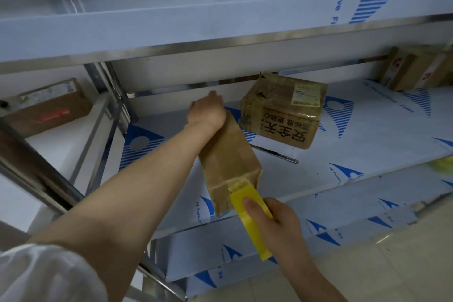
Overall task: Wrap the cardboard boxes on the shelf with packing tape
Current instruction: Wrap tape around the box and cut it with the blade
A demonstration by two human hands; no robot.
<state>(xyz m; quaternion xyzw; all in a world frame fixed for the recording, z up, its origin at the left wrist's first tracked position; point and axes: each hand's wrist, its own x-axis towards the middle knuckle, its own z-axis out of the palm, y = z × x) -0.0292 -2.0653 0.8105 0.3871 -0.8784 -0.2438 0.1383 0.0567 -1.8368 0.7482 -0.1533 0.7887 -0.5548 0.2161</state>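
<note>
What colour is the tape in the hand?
Bright yellow, seen in the head view: the tape roll held by the right hand.

One camera sits on the person's head. It looks forward and down at the middle shelf [367, 130] from close by, a little above it. The left hand [207, 110] and right hand [277, 218] show near the middle of the view, the floor [404, 265] at the bottom right.
</note>
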